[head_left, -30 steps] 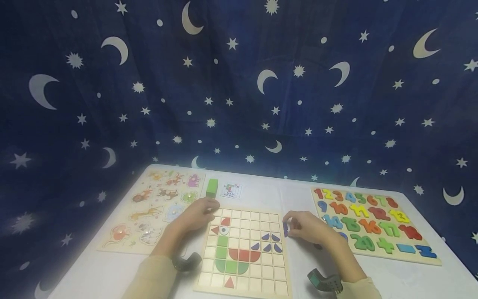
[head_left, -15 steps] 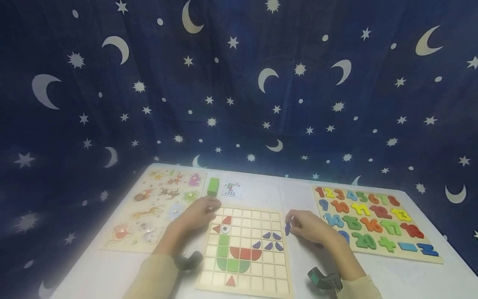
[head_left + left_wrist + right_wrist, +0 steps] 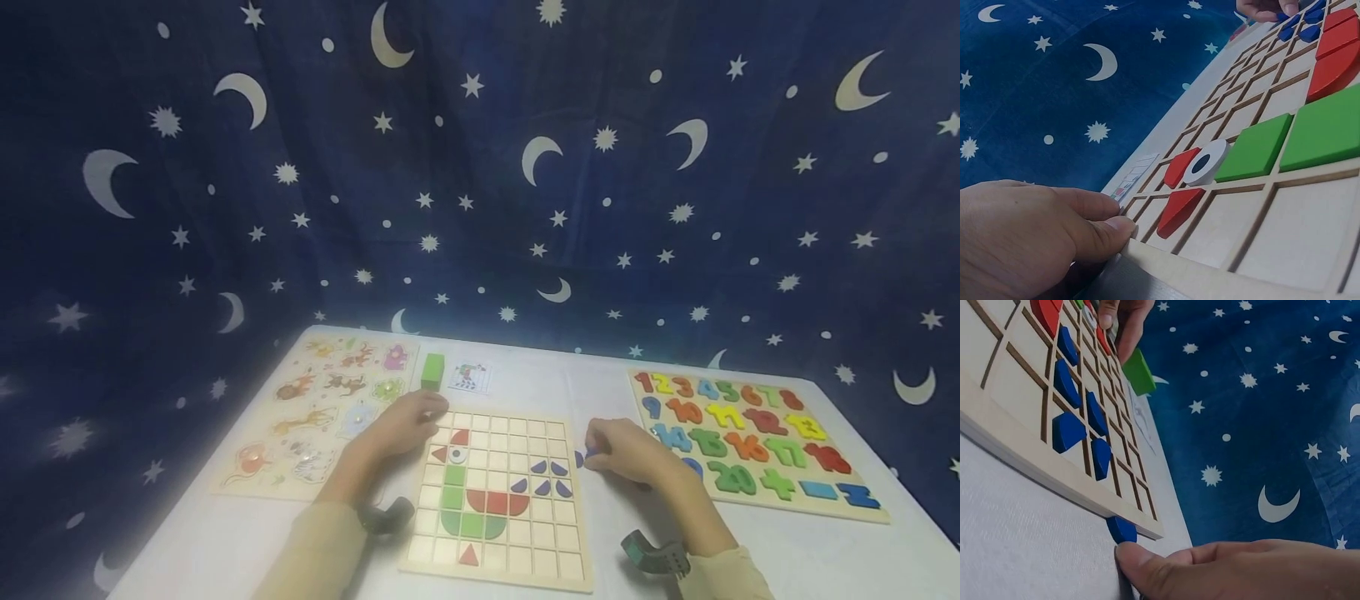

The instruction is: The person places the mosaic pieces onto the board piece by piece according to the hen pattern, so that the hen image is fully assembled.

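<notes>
A starry blue cloth [image 3: 480,167] hangs behind the white tabletop [image 3: 525,387]. My right hand [image 3: 626,452] has come down, fingers [image 3: 1147,565] touching a blue piece [image 3: 1122,529] lying beside the grid board [image 3: 495,500], mid-frame. My left hand [image 3: 401,425] stays pressed flat on its corner.

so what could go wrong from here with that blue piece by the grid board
1. The blue piece lies on the table against the grid board's edge, under the right hand's fingertips; it might slide under the rim instead of lifting.
2. The left hand only rests on the board's corner, so a knock could shift it and jog the blue pieces already seated.
</notes>
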Motion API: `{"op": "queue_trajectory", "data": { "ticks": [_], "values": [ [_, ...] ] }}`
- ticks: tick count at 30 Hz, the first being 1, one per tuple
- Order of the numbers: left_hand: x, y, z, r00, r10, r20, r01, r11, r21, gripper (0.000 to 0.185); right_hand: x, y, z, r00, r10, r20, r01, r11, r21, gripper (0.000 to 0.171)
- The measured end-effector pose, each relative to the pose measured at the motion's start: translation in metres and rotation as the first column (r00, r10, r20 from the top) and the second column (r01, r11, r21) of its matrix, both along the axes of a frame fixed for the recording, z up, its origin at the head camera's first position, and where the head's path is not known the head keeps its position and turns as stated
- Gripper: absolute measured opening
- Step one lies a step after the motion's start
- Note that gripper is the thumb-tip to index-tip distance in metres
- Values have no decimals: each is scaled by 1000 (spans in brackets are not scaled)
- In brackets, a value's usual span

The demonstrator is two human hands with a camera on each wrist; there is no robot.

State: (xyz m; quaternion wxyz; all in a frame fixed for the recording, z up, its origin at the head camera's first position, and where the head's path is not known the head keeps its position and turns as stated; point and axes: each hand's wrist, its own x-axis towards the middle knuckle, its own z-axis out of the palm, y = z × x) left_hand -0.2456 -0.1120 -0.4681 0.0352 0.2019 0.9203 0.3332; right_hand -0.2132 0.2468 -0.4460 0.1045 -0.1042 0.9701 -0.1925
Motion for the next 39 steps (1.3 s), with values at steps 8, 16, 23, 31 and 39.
{"op": "queue_trajectory", "data": {
  "ticks": [8,16,23,31,39],
  "values": [
    [0,0,-2,1000,16,26,-16,1000,-4,42,6,2,-1,995,89,-47,-91,995,-38,11],
    [0,1,-2,999,31,25,-31,999,18,42,19,-9,1,956,204,-211,-227,970,-88,9],
    [-1,1,-2,999,27,23,-27,1000,6,42,39,-30,-2,954,244,-172,-280,930,-237,7],
    [-1,2,-2,1000,17,9,-17,1000,-1,41,51,-43,-6,967,233,-100,-252,930,-267,6],
    [1,1,2,1000,17,19,-17,1000,-16,42,55,-48,-8,969,225,-104,-244,941,-234,11]
  ]
}}
